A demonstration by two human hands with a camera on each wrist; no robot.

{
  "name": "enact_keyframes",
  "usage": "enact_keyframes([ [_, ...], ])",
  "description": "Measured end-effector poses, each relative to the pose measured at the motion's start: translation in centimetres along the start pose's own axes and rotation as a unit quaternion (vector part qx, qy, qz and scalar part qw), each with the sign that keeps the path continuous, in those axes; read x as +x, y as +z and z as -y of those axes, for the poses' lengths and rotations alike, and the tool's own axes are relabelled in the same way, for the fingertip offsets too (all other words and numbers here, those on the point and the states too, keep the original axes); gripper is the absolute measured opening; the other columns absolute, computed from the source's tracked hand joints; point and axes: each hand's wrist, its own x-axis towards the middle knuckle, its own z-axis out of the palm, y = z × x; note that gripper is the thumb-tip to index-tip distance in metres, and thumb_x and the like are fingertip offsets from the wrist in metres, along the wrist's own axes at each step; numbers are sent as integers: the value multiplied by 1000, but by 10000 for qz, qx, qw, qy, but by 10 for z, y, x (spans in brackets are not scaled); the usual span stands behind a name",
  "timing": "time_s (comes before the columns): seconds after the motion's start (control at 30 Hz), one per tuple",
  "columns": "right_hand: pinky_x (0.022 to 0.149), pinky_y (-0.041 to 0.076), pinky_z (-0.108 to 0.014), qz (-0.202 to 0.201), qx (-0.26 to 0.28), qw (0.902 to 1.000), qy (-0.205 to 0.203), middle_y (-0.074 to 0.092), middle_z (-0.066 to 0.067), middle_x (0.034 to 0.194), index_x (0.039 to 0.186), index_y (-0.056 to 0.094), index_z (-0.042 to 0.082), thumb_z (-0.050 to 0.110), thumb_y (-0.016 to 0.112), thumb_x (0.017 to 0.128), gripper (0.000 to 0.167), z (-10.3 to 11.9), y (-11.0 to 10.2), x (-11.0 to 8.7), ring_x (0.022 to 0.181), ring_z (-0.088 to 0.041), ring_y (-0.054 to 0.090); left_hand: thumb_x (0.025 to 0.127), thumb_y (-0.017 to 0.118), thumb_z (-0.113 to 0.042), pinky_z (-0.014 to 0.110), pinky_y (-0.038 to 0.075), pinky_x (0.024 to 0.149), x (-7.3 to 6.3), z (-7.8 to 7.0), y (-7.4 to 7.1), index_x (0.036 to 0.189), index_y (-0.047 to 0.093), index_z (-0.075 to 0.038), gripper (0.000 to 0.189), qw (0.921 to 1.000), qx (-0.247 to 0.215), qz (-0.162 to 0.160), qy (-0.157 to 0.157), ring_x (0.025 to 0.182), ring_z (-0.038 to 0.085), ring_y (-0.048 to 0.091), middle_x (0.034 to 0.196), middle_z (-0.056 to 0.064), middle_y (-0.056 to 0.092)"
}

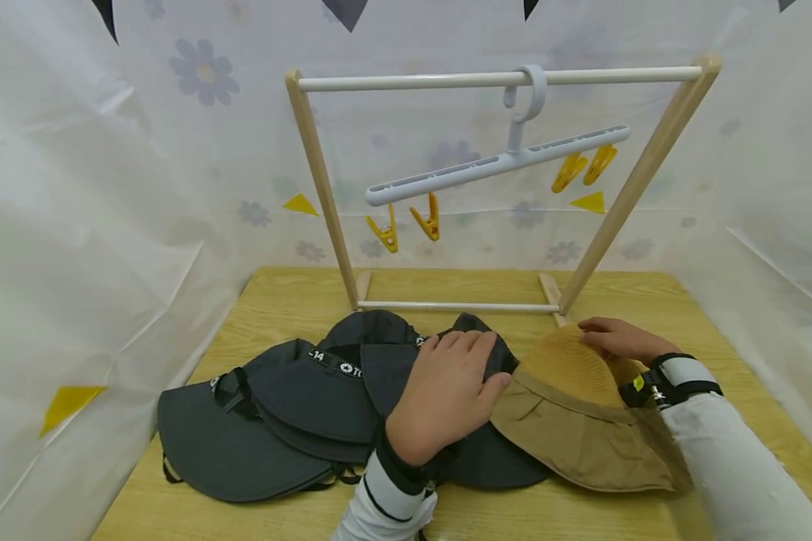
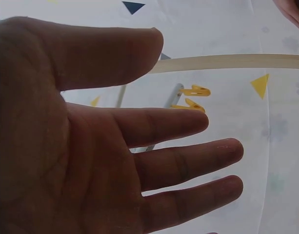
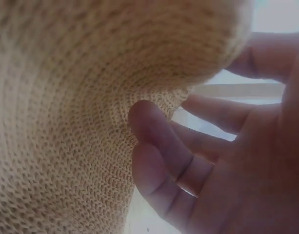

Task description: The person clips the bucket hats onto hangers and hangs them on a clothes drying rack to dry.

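Observation:
A tan sun hat (image 1: pixel 575 436) with a woven straw-like crown (image 1: pixel 562 361) and a cloth brim lies at the right of the table. My right hand (image 1: pixel 619 340) holds the crown's far right side with curled fingers. In the right wrist view the woven crown (image 3: pixel 66 122) fills the left, and the thumb tip is hidden behind it. My left hand (image 1: pixel 446 387) is over several dark brimmed hats (image 1: pixel 311 406) lying overlapped, its fingers spread. The left palm (image 2: pixel 100 161) shows bare in the left wrist view.
Behind the hats stands a wooden rack (image 1: pixel 321 188) with white bars. A pale hanger (image 1: pixel 501 165) hangs tilted from its top bar, carrying yellow clips (image 1: pixel 428 218). Flower-patterned sheeting (image 1: pixel 210 150) encloses the wooden table (image 1: pixel 298 293).

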Motion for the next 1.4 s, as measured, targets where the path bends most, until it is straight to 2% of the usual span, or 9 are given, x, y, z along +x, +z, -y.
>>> enact_keyframes([
  [0.17, 62, 43, -33, 80, 71, 9999, 93, 53, -12, 96, 151, 19, -14, 29, 41, 107, 65, -1, 1, 4, 66, -16, 44, 102, 50, -46, 43, 41, 113, -1, 0, 0, 147, 48, -15, 54, 9999, 82, -98, 86, 134, 24, 53, 142, 4, 58],
  [0.27, 65, 45, -34, 82, 14, 9999, 134, 55, -26, 109, 150, 20, -15, 30, 41, 107, 66, 0, 0, 4, 71, -17, 48, 102, 50, -46, 40, 43, 111, -1, 0, -1, 146, 49, -15, 54, 9996, 159, -178, 149, 133, 23, 54, 141, 4, 59],
  [0.4, 76, 56, -38, 2, -121, 9998, 170, 45, -42, 136, 149, 22, -17, 32, 43, 106, 68, 2, 0, 3, 92, -24, 64, 102, 50, -46, 38, 44, 109, -1, 0, -3, 145, 49, -15, 53, 9994, 242, -178, 173, 133, 23, 54, 141, 4, 59],
  [0.5, 84, 58, -41, -43, -190, 9996, 190, 42, -44, 139, 148, 23, -17, 33, 43, 106, 68, 5, 0, 1, 105, -31, 67, 102, 49, -46, 37, 44, 110, -1, 0, -3, 146, 49, -15, 54, 9995, 250, -110, 148, 134, 23, 53, 142, 4, 58],
  [0.57, 85, 58, -43, -73, -234, 9996, 169, 43, -44, 138, 147, 24, -18, 32, 44, 106, 68, 6, 1, 1, 107, -34, 67, 102, 49, -46, 37, 44, 110, -2, 0, -4, 146, 49, -15, 54, 9996, 247, -83, 134, 134, 23, 53, 142, 4, 58],
  [0.9, 86, 58, -43, -310, -305, 9990, 105, 54, -36, 131, 146, 31, -17, 37, 46, 105, 69, 11, -3, -4, 103, -27, 66, 102, 49, -47, 37, 44, 111, -3, 1, -7, 145, 50, -14, 54, 9996, 202, -177, 101, 135, 24, 52, 142, 4, 58],
  [1.07, 87, 57, -44, -384, -216, 9990, 92, 59, -25, 113, 145, 33, -15, 39, 38, 108, 67, 13, -4, -8, 97, -24, 62, 102, 50, -47, 37, 43, 112, -3, 1, -7, 145, 50, -15, 53, 9995, 200, -218, 69, 136, 24, 52, 142, 4, 58],
  [1.27, 90, 56, -48, -507, -43, 9987, 27, 53, -38, 126, 144, 33, -18, 29, 25, 111, 58, 14, -4, -12, 106, -36, 64, 102, 49, -47, 37, 43, 112, -3, 1, -8, 145, 50, -15, 53, 9997, 190, -132, 64, 136, 24, 52, 142, 4, 58],
  [1.4, 90, 57, -48, -629, 49, 9980, -90, 54, -38, 130, 143, 35, -18, 23, 25, 110, 53, 12, -3, -16, 108, -38, 65, 102, 50, -47, 37, 43, 112, -3, 1, -7, 145, 50, -15, 53, 9996, 207, -140, 94, 135, 24, 52, 142, 4, 59],
])
